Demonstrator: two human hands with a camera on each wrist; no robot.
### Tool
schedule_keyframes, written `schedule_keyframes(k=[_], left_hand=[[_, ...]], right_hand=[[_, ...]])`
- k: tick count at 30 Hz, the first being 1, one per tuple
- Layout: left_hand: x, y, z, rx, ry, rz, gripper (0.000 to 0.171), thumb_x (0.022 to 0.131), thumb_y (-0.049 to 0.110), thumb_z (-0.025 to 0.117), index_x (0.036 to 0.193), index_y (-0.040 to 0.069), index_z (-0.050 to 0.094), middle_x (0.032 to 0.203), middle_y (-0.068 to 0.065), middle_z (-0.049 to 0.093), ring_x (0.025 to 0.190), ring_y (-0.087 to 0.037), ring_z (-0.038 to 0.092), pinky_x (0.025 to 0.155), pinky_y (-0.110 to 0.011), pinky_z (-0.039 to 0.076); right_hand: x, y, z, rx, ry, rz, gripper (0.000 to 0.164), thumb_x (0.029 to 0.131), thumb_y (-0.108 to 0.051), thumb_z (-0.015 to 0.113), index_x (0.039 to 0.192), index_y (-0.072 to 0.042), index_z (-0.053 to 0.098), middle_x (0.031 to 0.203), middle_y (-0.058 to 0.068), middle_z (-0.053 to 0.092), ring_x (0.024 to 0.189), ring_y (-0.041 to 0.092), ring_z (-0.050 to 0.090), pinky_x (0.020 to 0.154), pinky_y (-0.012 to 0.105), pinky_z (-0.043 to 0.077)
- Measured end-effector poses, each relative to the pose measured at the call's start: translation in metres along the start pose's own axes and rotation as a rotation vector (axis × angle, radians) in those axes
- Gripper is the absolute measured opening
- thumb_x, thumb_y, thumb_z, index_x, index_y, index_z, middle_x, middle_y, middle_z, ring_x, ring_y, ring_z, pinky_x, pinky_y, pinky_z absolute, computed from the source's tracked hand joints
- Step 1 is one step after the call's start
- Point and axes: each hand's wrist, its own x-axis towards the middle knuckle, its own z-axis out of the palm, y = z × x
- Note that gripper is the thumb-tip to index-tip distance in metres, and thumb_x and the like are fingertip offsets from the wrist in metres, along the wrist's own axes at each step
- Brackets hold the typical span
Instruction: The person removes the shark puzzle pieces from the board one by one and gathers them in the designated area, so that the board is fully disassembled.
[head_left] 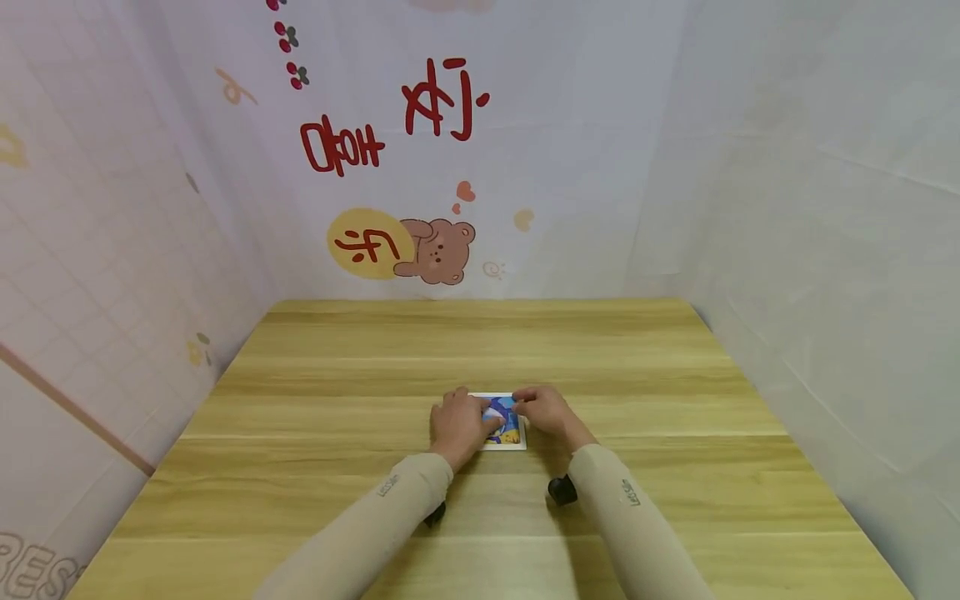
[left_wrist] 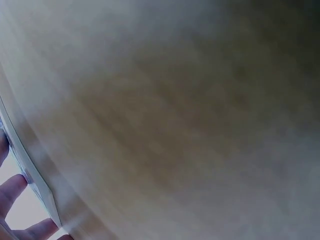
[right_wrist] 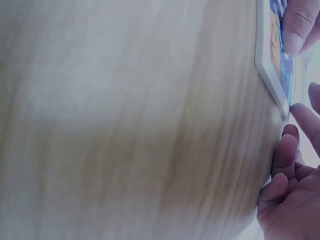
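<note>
A small flat board (head_left: 498, 444) with a white border and a blue, white and yellow cartoon picture lies on the wooden table. My left hand (head_left: 461, 423) holds it by the left side, a thumb pressed on the picture and other fingers by the border; in the left wrist view, fingertips (left_wrist: 15, 187) meet the board's edge (left_wrist: 35, 177). At the upper right corner, my right hand (head_left: 546, 408) touches the board with its fingertips. In the right wrist view one finger reaches the corner of the white border (right_wrist: 270, 80), while the other fingers bend loosely below it.
The light wooden table (head_left: 480, 350) spreads around the board on all sides. Printed white cloth (head_left: 570, 167) hangs behind it, with pale cloth walls at left and right. A black wrist device (head_left: 562, 490) shows under the right sleeve.
</note>
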Motion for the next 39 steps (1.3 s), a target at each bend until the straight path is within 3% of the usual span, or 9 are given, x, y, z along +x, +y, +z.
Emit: schedule_keyframes(k=[9, 19, 24, 29, 33, 39], left_hand=[[-0.0014, -0.0027, 0.0016, -0.018, -0.003, -0.007, 0.044, 0.086, 0.051, 0.073, 0.120, 0.022, 0.074, 0.124, -0.012, 0.061, 0.118, -0.034, 0.053, 0.092, -0.056, 0.041], [-0.0012, -0.0016, 0.0013, 0.003, -0.016, -0.013, 0.045, 0.086, 0.053, 0.072, 0.120, 0.023, 0.074, 0.123, -0.011, 0.061, 0.115, -0.033, 0.054, 0.091, -0.055, 0.042], [-0.0005, -0.0011, 0.0003, 0.018, -0.021, -0.014, 0.046, 0.086, 0.053, 0.072, 0.121, 0.024, 0.074, 0.121, -0.010, 0.062, 0.113, -0.033, 0.054, 0.090, -0.055, 0.043], [-0.0012, -0.0009, -0.0013, 0.028, -0.014, -0.007, 0.046, 0.085, 0.054, 0.072, 0.119, 0.023, 0.075, 0.115, -0.009, 0.063, 0.107, -0.032, 0.056, 0.086, -0.053, 0.044], [-0.0016, -0.0012, -0.0008, 0.029, -0.011, -0.005, 0.046, 0.085, 0.054, 0.072, 0.119, 0.023, 0.075, 0.115, -0.009, 0.063, 0.107, -0.031, 0.056, 0.087, -0.053, 0.044], [-0.0004, -0.0015, 0.0015, 0.027, -0.012, -0.005, 0.046, 0.085, 0.054, 0.073, 0.119, 0.023, 0.075, 0.115, -0.009, 0.063, 0.108, -0.032, 0.056, 0.088, -0.054, 0.044]], right_hand=[[-0.0030, -0.0018, -0.0015, 0.075, -0.015, 0.075, 0.033, 0.097, -0.016, 0.059, 0.126, -0.001, 0.066, 0.131, 0.016, 0.061, 0.128, 0.035, 0.050, 0.106, 0.051, 0.036], [-0.0040, -0.0026, -0.0021, 0.138, -0.011, 0.115, 0.033, 0.096, -0.016, 0.061, 0.127, -0.005, 0.067, 0.131, 0.014, 0.061, 0.127, 0.033, 0.050, 0.106, 0.051, 0.036], [-0.0043, -0.0059, -0.0024, 0.122, -0.011, 0.082, 0.033, 0.095, -0.012, 0.065, 0.126, -0.003, 0.066, 0.127, 0.014, 0.064, 0.119, 0.029, 0.056, 0.101, 0.047, 0.042], [-0.0019, -0.0065, -0.0001, 0.086, 0.010, 0.004, 0.032, 0.092, -0.006, 0.068, 0.123, -0.002, 0.066, 0.107, 0.009, 0.069, 0.098, 0.022, 0.062, 0.087, 0.037, 0.049], [0.0007, -0.0062, 0.0025, 0.086, 0.021, -0.033, 0.031, 0.090, -0.003, 0.070, 0.120, -0.002, 0.067, 0.092, 0.004, 0.067, 0.083, 0.017, 0.058, 0.074, 0.030, 0.047], [0.0027, -0.0061, 0.0032, 0.097, 0.034, -0.039, 0.031, 0.088, 0.000, 0.069, 0.119, 0.001, 0.066, 0.086, 0.004, 0.065, 0.075, 0.015, 0.055, 0.067, 0.027, 0.043]])
